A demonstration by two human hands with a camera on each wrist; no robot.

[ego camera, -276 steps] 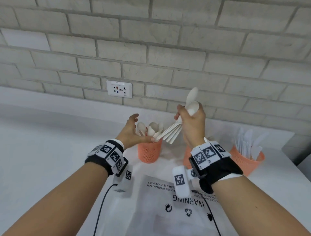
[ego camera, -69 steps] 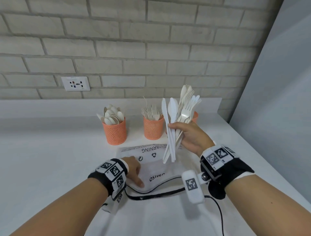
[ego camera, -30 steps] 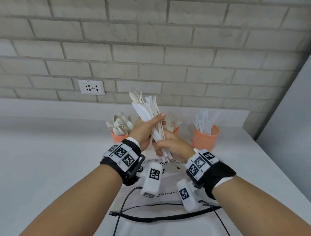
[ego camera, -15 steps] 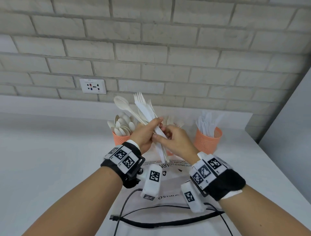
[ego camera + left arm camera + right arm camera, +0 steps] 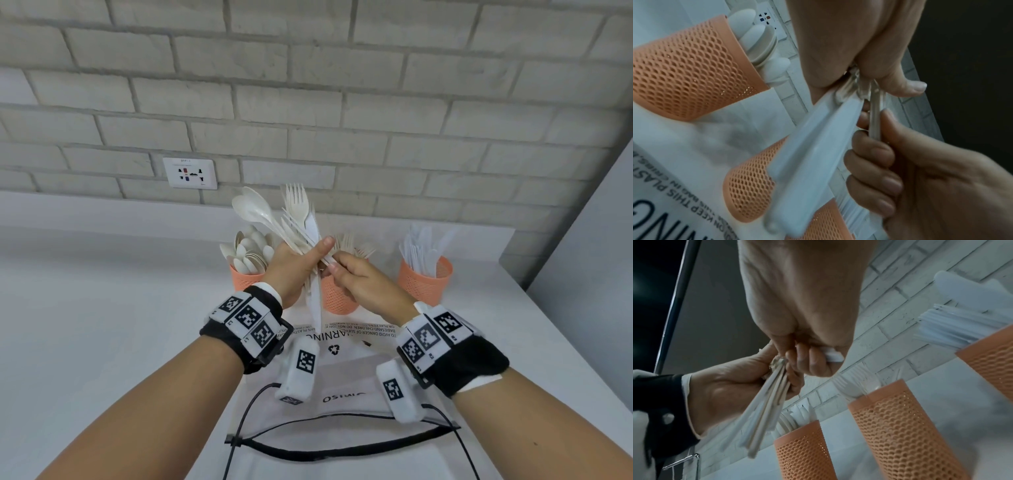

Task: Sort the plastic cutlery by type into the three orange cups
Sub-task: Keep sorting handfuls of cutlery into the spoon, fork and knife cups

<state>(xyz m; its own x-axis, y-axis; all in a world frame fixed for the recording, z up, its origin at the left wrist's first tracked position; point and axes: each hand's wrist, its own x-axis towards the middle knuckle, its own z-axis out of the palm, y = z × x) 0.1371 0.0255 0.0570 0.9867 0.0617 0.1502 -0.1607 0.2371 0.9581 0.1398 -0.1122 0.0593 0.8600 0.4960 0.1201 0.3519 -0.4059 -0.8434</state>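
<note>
My left hand (image 5: 308,255) grips a fanned bundle of mixed white cutlery (image 5: 286,219), spoons, forks and a knife, above the cups. My right hand (image 5: 337,270) pinches one white handle (image 5: 833,355) at the bundle's right side; which type it is I cannot tell. Three orange mesh cups stand behind, by the wall: the left cup (image 5: 245,279) holds spoons, the middle cup (image 5: 337,299) forks, the right cup (image 5: 424,282) knives. In the left wrist view the bundle's handles (image 5: 818,162) cross in front of the middle cup (image 5: 750,183).
A clear plastic bag (image 5: 342,377) printed with a warning lies on the white counter (image 5: 102,325) under my wrists, with a black cord (image 5: 342,448) across it. A brick wall with a socket (image 5: 190,173) stands behind the cups. A grey panel (image 5: 589,257) closes the right side.
The bundle passed from my right hand to my left. In the last second my right hand rose from the bundle's lower end to pinch one piece, and the bundle fanned out.
</note>
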